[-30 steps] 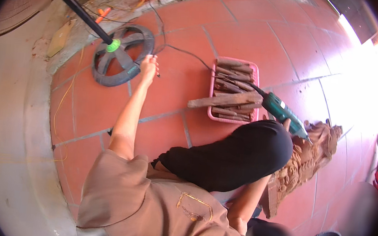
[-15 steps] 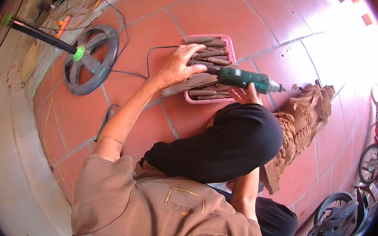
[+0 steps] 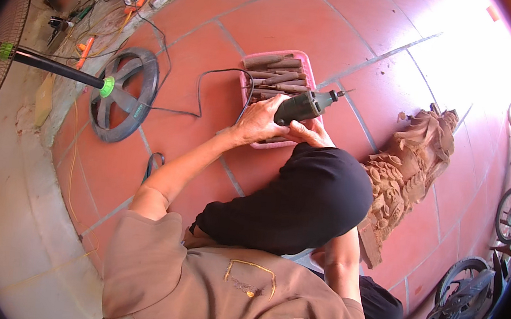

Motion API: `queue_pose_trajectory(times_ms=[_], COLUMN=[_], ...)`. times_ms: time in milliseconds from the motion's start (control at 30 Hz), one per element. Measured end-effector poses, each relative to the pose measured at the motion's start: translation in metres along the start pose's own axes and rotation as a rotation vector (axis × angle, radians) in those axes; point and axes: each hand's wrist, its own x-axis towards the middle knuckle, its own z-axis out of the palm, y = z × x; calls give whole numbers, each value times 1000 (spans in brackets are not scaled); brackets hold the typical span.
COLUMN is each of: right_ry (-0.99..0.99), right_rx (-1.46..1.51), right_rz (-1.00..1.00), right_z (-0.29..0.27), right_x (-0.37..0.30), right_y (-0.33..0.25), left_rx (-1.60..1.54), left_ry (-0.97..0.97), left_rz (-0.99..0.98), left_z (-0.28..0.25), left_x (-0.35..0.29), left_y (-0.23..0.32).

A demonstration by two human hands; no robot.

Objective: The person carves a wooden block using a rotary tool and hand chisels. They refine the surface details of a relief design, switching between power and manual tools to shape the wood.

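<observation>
The red tile floor (image 3: pixel 336 29) is the biggest thing, and it spreads out all around the left hand (image 3: pixel 261 122) and the right hand (image 3: pixel 312 133). A tall fan (image 3: pixel 61 72) stands well off to the left of the left hand, on a round dark base.

The carved brown wood (image 3: pixel 415 165) lies on the floor to the right of the right hand, past the bent leg (image 3: pixel 301 201) in black pants. Its long side runs on a slant, from close to the knee up and away to the right. The right hand is the nearer of the 2 to it.

A pink basket (image 3: pixel 309 66) sits under and just past the hands. The green power tool (image 3: pixel 303 107) is up over it. The left hand is wrapped around the back of the tool. The right hand touches the back end too, but I cannot tell how tightly its fingers hold.

Brown sticks (image 3: pixel 272 78) fill the basket. A dark cord (image 3: pixel 177 112) lies left of the left hand. The thin bit (image 3: pixel 347 92) points right and a bit away from the hands, toward the far side of the carved wood, not touching it.
</observation>
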Motion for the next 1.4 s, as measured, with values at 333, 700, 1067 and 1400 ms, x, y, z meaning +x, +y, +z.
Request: queue_pose_trajectory(times_ms=[333, 700, 1067, 1400], right_ry=[159, 470, 137, 63], right_rx=[-212, -247, -835, -1142], right_rz=[-27, -442, -1307, -1370], right_z=[-1, 54, 131, 199], right_x=[-25, -77, -225, -272], right_y=[-17, -83, -153, -167], left_rx=[468, 678, 183, 433], left_ry=[442, 730, 476, 465], left_rz=[-432, -795, -657, -694], left_z=[-150, -204, -43, -40], left_x=[-87, -207, -58, -16], left_y=[-80, -158, -258, -291])
